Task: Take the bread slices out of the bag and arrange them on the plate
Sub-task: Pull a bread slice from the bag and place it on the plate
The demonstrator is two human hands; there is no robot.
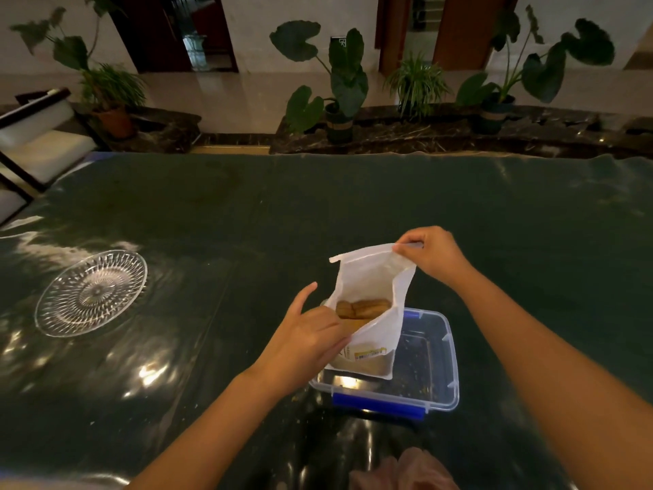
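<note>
A white plastic bread bag (371,277) stands upright in a clear box, its mouth wide. Brown bread slices (364,308) show inside it, below the mouth. My right hand (431,252) pinches the bag's top far corner and holds it up. My left hand (311,337) grips the near left edge of the bag's mouth, index finger pointing up; I cannot tell whether its fingers also touch a slice. An empty cut-glass plate (91,293) lies on the table far to the left, well apart from both hands.
The clear plastic box (438,369) with blue latches sits near the table's front edge. The table (247,221) wears a dark green glossy cover. A chair (31,143) stands at the far left; potted plants (339,86) line a ledge behind.
</note>
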